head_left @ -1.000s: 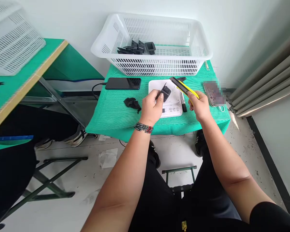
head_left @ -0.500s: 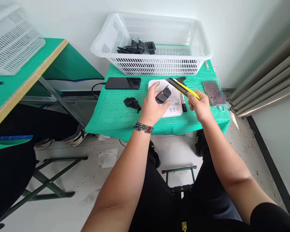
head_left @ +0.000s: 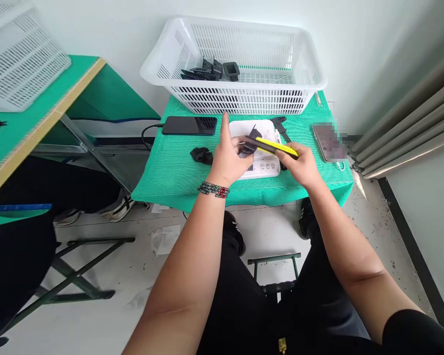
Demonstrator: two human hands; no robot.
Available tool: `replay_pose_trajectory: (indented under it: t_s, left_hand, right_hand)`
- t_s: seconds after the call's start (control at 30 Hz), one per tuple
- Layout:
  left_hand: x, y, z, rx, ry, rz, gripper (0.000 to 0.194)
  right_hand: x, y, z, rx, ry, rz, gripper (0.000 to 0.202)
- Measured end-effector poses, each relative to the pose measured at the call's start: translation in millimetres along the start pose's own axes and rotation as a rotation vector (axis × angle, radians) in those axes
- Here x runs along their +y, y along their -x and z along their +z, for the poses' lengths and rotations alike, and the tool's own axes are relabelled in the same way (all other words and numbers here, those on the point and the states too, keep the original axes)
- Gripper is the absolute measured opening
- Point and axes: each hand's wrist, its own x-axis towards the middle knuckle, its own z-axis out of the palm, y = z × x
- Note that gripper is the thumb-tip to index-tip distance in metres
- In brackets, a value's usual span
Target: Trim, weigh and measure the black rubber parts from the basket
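Observation:
My left hand [head_left: 227, 157] grips a small black plastic part [head_left: 252, 140] between thumb and fingers, with the index finger stretched upward. A yellow and black utility knife [head_left: 277, 146] is held in my right hand [head_left: 299, 162]. The knife's front end meets the black part; whether it cuts into it cannot be seen. Both are above a white digital scale [head_left: 270, 170] on the green-covered table [head_left: 170, 172]. Just left of my left hand lies a crumpled-looking black piece [head_left: 202, 155]. Behind the knife rests a black caliper-like tool [head_left: 280, 123]. A marker by the scale is mostly hidden.
A white plastic basket [head_left: 233, 98] with several black parts [head_left: 210, 69] stands at the back. One dark phone [head_left: 188, 125] with a cable lies left, another phone [head_left: 329, 143] right. A second table [head_left: 79, 74] and a seated person's legs [head_left: 77, 182] are at the left.
My right hand has turned the knife flatter and brought its front end down onto the black part. My left index finger has straightened upward, and the part has tilted.

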Motion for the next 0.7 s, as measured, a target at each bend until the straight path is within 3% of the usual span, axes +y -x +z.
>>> replay_pose_trajectory:
  t_s: [0.13, 0.23, 0.3, 0.47, 0.7]
  left_hand:
    - [-1, 0, -0.1, 0.016, -0.026, -0.009, 0.118]
    - [-2, 0, -0.9, 0.011, -0.03, -0.018, 0.121]
    - [-3, 0, -1.3, 0.01, -0.031, -0.018, 0.118]
    - [-7, -1, -1.2, 0.012, -0.066, 0.002, 0.115]
    - [3, 4, -2.0, 0.019, -0.056, 0.107, 0.103]
  right_hand:
    - [3, -2, 3, 0.152, 0.017, 0.0, 0.028]
    - [4, -3, 1, 0.027, -0.037, 0.019, 0.032]
    - [7, -4, -1, 0.015, -0.003, 0.024, 0.033]
    - [13, -8, -3, 0.343, 0.15, 0.017, 0.024]
    - [4, -5, -5, 0.188, 0.063, -0.034, 0.037]
